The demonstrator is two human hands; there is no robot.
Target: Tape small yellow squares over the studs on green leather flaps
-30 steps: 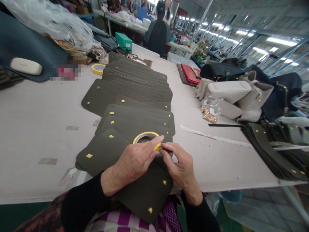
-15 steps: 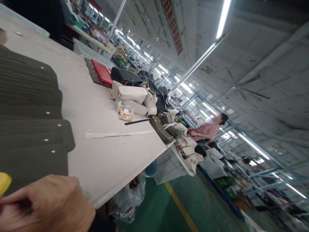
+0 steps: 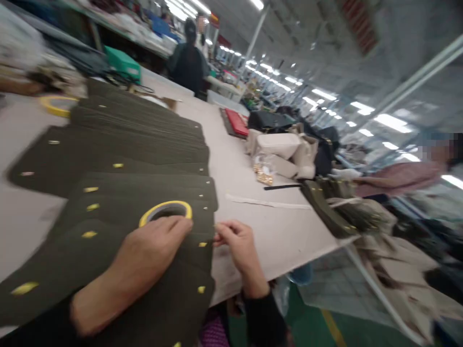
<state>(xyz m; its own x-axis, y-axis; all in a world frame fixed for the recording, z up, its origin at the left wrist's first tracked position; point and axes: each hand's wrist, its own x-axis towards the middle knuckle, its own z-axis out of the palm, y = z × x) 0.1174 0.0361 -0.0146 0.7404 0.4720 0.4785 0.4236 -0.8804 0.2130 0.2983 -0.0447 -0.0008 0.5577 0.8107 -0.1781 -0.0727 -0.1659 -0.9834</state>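
Observation:
My left hand (image 3: 154,246) is closed on a roll of yellow tape (image 3: 184,208), above overlapping dark olive-green panels (image 3: 144,185). Beside the panels' right edge is my right hand (image 3: 240,246), its thumb and finger pinched together. Whatever is in that pinch is too small to make out. Small pieces of yellow tape (image 3: 89,234) are stuck on several nearer panels. Farther panels show small metal fittings (image 3: 54,142) in their surface.
A second yellow tape roll (image 3: 58,106) lies at the far left near another person's hand (image 3: 21,86). Beige bags (image 3: 278,144) and a bag of gold-coloured hardware (image 3: 264,176) sit across the table (image 3: 260,231). A person in pink (image 3: 401,178) is at right.
The view has swung left, bringing more panels and both my hands into sight. Earlier only one hand showed at lower left, beside a yellow object cut off by the edge.

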